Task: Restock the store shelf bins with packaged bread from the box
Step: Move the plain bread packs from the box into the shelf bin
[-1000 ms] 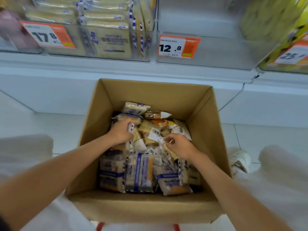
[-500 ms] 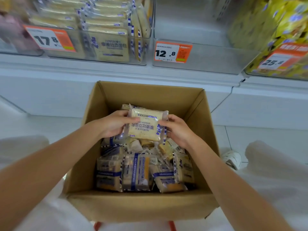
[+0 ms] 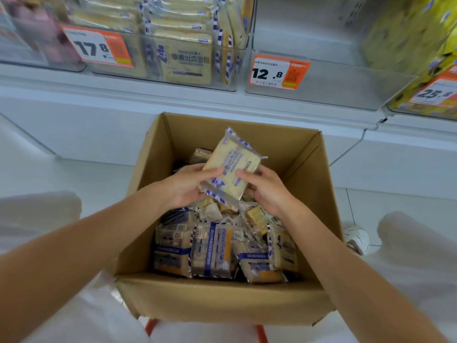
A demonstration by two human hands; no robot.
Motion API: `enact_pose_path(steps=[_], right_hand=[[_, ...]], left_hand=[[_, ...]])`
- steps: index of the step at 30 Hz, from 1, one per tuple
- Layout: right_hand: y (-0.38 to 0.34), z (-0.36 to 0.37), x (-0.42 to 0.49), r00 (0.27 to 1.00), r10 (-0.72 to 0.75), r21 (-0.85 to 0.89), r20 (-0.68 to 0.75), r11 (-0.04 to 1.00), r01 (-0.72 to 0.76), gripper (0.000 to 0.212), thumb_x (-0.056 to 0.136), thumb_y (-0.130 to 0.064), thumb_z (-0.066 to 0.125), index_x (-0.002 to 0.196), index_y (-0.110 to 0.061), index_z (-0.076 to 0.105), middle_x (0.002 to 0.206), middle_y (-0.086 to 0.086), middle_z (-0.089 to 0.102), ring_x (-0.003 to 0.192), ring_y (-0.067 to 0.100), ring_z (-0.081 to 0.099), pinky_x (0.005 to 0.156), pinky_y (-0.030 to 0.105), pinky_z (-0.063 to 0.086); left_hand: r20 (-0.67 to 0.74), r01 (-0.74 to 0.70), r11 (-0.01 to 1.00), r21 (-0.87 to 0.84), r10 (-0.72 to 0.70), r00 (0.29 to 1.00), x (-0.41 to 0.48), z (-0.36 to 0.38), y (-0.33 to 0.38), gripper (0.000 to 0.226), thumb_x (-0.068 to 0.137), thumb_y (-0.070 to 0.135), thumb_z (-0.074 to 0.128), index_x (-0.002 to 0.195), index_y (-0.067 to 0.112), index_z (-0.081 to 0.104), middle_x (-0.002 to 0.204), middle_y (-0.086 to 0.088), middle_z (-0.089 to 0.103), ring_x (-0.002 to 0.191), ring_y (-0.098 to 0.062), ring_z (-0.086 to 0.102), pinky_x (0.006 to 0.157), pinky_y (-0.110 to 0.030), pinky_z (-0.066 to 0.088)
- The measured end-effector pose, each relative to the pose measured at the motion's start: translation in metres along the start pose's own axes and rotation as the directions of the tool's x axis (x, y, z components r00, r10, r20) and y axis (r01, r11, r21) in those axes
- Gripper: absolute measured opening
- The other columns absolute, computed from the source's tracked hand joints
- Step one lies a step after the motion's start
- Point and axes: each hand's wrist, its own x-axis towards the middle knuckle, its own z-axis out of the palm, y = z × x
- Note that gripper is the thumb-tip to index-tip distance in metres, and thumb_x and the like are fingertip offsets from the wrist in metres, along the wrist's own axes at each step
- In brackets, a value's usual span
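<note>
A pale bread packet with blue-striped ends (image 3: 232, 167) hangs tilted above the open cardboard box (image 3: 222, 300). My left hand (image 3: 190, 185) grips its lower left side, and my right hand (image 3: 265, 188) holds its lower right edge. Several more bread packets (image 3: 212, 248) lie in the box below. On the shelf above, a clear bin (image 3: 173, 58) tagged 17.8 holds several of the same pale packets. To its right a clear bin (image 3: 321, 80) tagged 12.8 has nothing showing inside.
A bin of yellow packs (image 3: 415, 45) tagged 25 stands at the far right, and a bin of pink packs (image 3: 32, 38) at the far left. The white shelf ledge (image 3: 123, 95) runs above the box. A white shoe (image 3: 357, 240) sits on the tiled floor beside the box.
Both hands reached into the box, took one bread packet out and lifted it. The packet has since turned from lying crosswise to standing tilted on end.
</note>
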Motion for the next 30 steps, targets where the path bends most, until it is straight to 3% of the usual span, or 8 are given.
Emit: enact_pose_path(steps=[4, 9, 11, 15, 19, 23, 27, 30], right_hand=[[0.033, -0.012, 0.008, 0.997, 0.071, -0.359, 0.008, 0.931, -0.064, 0.054, 0.091, -0.032, 0.067, 0.139, -0.013, 0.05, 0.129, 0.005, 0.063, 0.115, 0.017, 0.062, 0.101, 0.032, 0.048], [0.095, -0.015, 0.021, 0.941, 0.313, -0.843, 0.129, 0.535, -0.062, 0.07, 0.092, -0.033, 0.067, 0.15, -0.01, 0.035, 0.148, 0.006, 0.046, 0.135, 0.021, 0.044, 0.103, 0.026, 0.038], [0.105, -0.011, 0.024, 0.921, 0.353, -0.917, 0.165, 0.399, 0.011, 0.05, 0.091, -0.035, 0.067, 0.136, -0.017, 0.055, 0.139, 0.003, 0.053, 0.126, 0.02, 0.051, 0.097, 0.027, 0.043], [0.086, -0.016, 0.028, 0.939, 0.296, -0.866, 0.174, 0.501, 0.002, 0.014, 0.084, -0.023, 0.074, 0.078, -0.018, 0.062, 0.077, -0.002, 0.057, 0.074, 0.013, 0.054, 0.07, 0.031, 0.043], [0.023, -0.033, 0.023, 0.999, -0.011, -0.914, -0.054, 0.404, -0.045, 0.021, 0.086, -0.025, 0.068, 0.094, -0.008, 0.057, 0.086, 0.003, 0.055, 0.073, 0.016, 0.05, 0.063, 0.033, 0.039], [-0.017, -0.012, -0.005, 0.924, -0.317, -0.79, -0.214, 0.612, 0.027, 0.022, 0.093, -0.022, 0.059, 0.107, -0.007, 0.051, 0.088, -0.003, 0.056, 0.068, 0.007, 0.052, 0.05, 0.019, 0.042], [-0.004, 0.033, -0.023, 0.965, -0.199, -0.759, 0.169, 0.599, 0.257, 0.049, 0.09, -0.034, 0.068, 0.133, -0.02, 0.049, 0.133, -0.011, 0.051, 0.118, 0.007, 0.051, 0.098, 0.02, 0.042], [0.009, 0.033, -0.013, 0.938, -0.129, -0.731, 0.323, 0.596, 0.333, 0.056, 0.089, -0.035, 0.069, 0.141, -0.03, 0.049, 0.158, -0.013, 0.028, 0.142, 0.002, 0.027, 0.113, 0.025, 0.026]], left_hand=[[-0.32, -0.118, 0.99, 0.073, 0.136, 0.938, 0.002, -0.009, -0.005, 0.024, 0.083, 0.018, 0.077, 0.105, 0.015, 0.068, 0.104, -0.01, 0.075, 0.094, -0.025, 0.073, 0.091, -0.047, 0.057], [-0.42, -0.057, 0.969, 0.241, 0.157, 0.894, 0.002, -0.036, -0.006, 0.036, 0.078, 0.015, 0.081, 0.108, 0.01, 0.063, 0.097, -0.008, 0.073, 0.083, -0.021, 0.073, 0.076, -0.039, 0.061], [-0.404, -0.036, 0.962, 0.271, 0.148, 0.903, 0.0, -0.037, -0.006, 0.032, 0.078, 0.011, 0.079, 0.108, 0.01, 0.068, 0.098, -0.008, 0.074, 0.084, -0.02, 0.072, 0.077, -0.039, 0.058], [-0.448, -0.069, 0.968, 0.241, 0.174, 0.877, -0.001, -0.041, -0.009, 0.031, 0.077, 0.011, 0.08, 0.107, 0.011, 0.072, 0.094, -0.007, 0.075, 0.086, -0.022, 0.073, 0.073, -0.039, 0.059], [-0.458, -0.122, 0.978, 0.17, 0.188, 0.869, 0.0, -0.036, -0.005, 0.014, 0.088, 0.02, 0.073, 0.1, 0.015, 0.068, 0.093, -0.005, 0.074, 0.065, -0.013, 0.07, 0.05, -0.022, 0.053], [-0.318, -0.13, 0.989, -0.075, 0.1, 0.943, 0.002, -0.026, 0.001, 0.021, 0.101, 0.029, 0.054, 0.115, 0.017, 0.064, 0.112, -0.012, 0.072, 0.093, -0.025, 0.073, 0.066, -0.036, 0.059], [-0.059, -0.074, 0.99, -0.123, 0.067, 0.996, 0.0, -0.01, 0.005, 0.049, 0.097, 0.055, 0.043, 0.126, 0.02, 0.063, 0.119, -0.011, 0.071, 0.11, -0.029, 0.068, 0.094, -0.049, 0.053], [-0.132, -0.133, 0.99, -0.044, 0.126, 0.983, 0.001, -0.006, 0.005, 0.035, 0.091, 0.034, 0.068, 0.122, 0.017, 0.065, 0.117, -0.014, 0.071, 0.1, -0.03, 0.071, 0.09, -0.054, 0.055]])
